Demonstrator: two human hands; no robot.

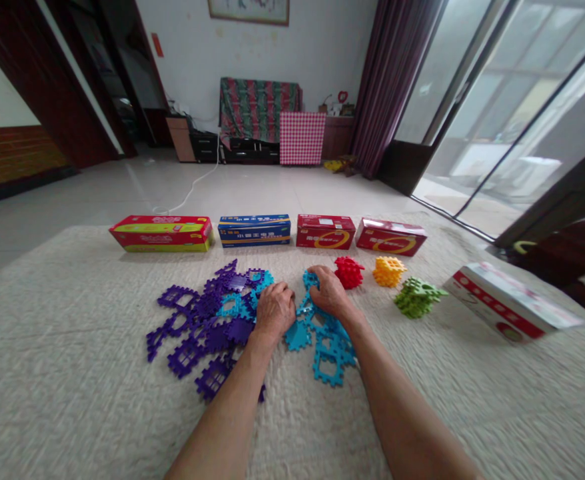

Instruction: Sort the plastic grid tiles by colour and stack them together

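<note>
A pale cloth (pixel 97 387) lay under the blue pile (pixel 336 348). Four boxes (pixel 254 232) stood in a row behind the blue pile. The purple pile (pixel 217 338) lay left of it. The left hand (pixel 276 309) rested at its left edge, the right hand (pixel 328 293) on its top. Both hands' fingers were bent; I couldn't tell if they gripped anything. Green (pixel 417 298), yellow (pixel 388 272) and red stacks (pixel 348 273) sat right of it.

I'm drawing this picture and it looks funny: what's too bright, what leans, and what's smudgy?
In the head view, the glass door looks pale and washed out; in the same head view, the purple curtain slants, probably from a wide lens; also in the head view, the cloth smears toward the bottom corners, while the purple pieces look clearer.
</note>
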